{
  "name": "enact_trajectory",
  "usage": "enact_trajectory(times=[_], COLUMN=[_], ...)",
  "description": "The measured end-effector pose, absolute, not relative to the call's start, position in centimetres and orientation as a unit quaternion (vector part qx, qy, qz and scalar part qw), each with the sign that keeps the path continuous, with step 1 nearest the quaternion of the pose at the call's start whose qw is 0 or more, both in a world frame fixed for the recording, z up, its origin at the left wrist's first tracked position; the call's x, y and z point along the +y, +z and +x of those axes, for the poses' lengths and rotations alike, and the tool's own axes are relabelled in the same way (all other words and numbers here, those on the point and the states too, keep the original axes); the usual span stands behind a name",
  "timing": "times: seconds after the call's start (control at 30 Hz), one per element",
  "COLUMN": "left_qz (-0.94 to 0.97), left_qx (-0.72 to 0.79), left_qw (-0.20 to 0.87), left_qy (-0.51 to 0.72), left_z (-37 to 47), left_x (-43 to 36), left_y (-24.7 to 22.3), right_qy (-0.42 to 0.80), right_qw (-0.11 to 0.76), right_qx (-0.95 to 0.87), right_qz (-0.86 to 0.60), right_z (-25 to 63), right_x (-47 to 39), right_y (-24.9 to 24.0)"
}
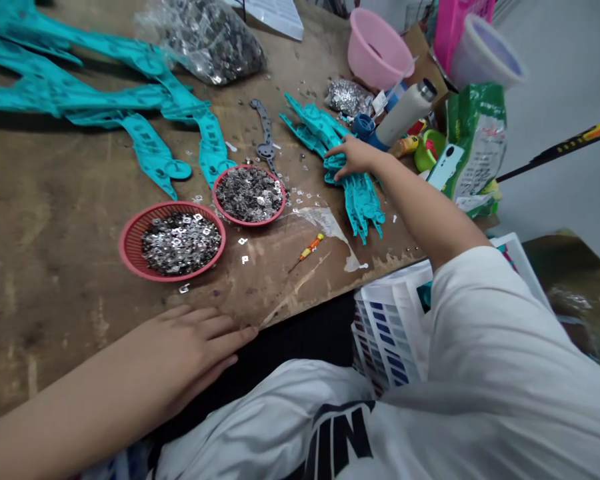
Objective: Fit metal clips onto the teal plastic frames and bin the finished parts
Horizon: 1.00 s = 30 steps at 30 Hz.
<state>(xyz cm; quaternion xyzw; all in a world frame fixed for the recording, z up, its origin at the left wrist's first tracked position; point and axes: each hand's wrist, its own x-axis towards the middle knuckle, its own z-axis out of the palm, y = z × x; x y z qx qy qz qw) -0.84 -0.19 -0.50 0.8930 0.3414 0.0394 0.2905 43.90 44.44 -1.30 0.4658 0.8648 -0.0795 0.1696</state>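
My left hand [195,340] lies flat on the near edge of the wooden table, palm down with fingers stretched out, holding nothing. Just beyond it sits a red plastic basket [130,257] filled with small metal clips [180,243]. My right hand [353,158] reaches out to a stack of teal plastic parts [363,203], fingers and thumb curled over its middle. Its palm side is hidden. Between the hands lies a small yellow-and-orange screwdriver [311,247]. A second red basket [221,207] of metal clips stands behind the first.
More long teal parts [80,97] spread over the back left. A clear bag of metal pieces [205,40], a grey part [265,133], a pink basin [377,50] and a bottle [407,113] stand farther back. Loose clips dot the tabletop. A white crate [390,300] is below the edge.
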Motion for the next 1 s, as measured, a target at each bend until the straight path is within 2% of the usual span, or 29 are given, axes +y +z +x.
enact_trajectory(times=[0.17,0.43,0.57,0.67,0.73,0.87,1.0], left_qz=[0.894,0.893,0.896,0.897,0.901,0.909,0.905], left_qx=[0.342,0.336,0.334,0.332,0.328,0.323,0.326], left_qw=[0.288,0.298,0.291,0.289,0.278,0.254,0.264], left_qy=[0.034,0.025,0.012,0.035,0.052,0.066,0.062], left_z=[-0.6,-0.9,-1.0,-1.1,-1.1,-1.3,-1.4], left_x=[-0.5,0.2,0.4,0.3,0.2,0.2,0.1], left_y=[-1.0,-0.2,0.1,-0.3,-0.6,-1.0,-0.9], right_qy=[-0.063,-0.074,-0.07,-0.038,-0.02,-0.05,-0.071], right_qw=[0.139,0.184,0.18,0.145,0.151,0.226,0.229], right_qx=[0.859,0.862,0.866,0.876,0.878,0.865,0.853], right_qz=[0.488,0.466,0.462,0.459,0.455,0.446,0.464], right_z=[44.5,42.7,43.0,44.9,46.3,48.2,49.1], right_x=[45.7,45.0,45.9,47.5,48.4,48.1,46.5], right_y=[-0.8,-2.4,0.5,4.0,5.2,3.2,0.0])
